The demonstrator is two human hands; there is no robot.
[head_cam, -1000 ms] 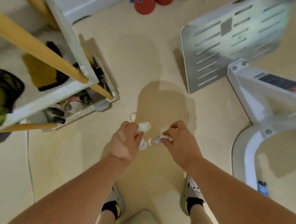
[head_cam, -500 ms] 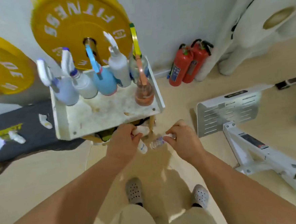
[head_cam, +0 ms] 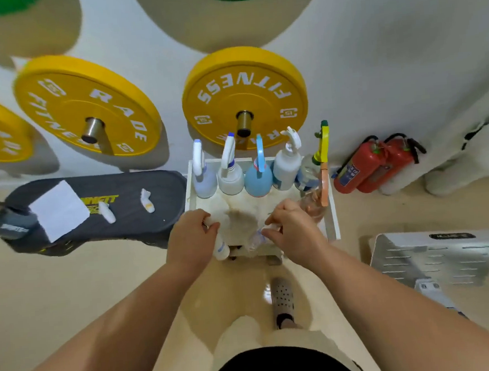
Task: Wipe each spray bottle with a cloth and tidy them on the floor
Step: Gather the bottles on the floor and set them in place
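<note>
My left hand (head_cam: 193, 235) grips a small white spray bottle (head_cam: 221, 246) by its head, over the front of a white cart tray (head_cam: 332, 208). My right hand (head_cam: 291, 228) holds a small clear spray bottle (head_cam: 254, 239) that points left. Several spray bottles stand in a row at the tray's back: a lilac one (head_cam: 203, 178), a white one (head_cam: 230, 172), a blue one (head_cam: 258, 175), another white one (head_cam: 287, 168) and a clear one with a yellow trigger (head_cam: 321, 148). An orange-tinted bottle (head_cam: 315, 202) stands near my right hand. A white cloth (head_cam: 60, 211) lies on a black bench pad.
The black bench pad (head_cam: 141, 221) sits left of the cart with two small white items on it. Yellow weight plates (head_cam: 243, 98) hang on the wall behind. Two red fire extinguishers (head_cam: 375, 164) stand right of the cart. A white metal machine base (head_cam: 433, 256) lies at right.
The view has lifted from the floor to the cart and wall. Both hands, each still holding a small bottle, now sit over the cart tray.
</note>
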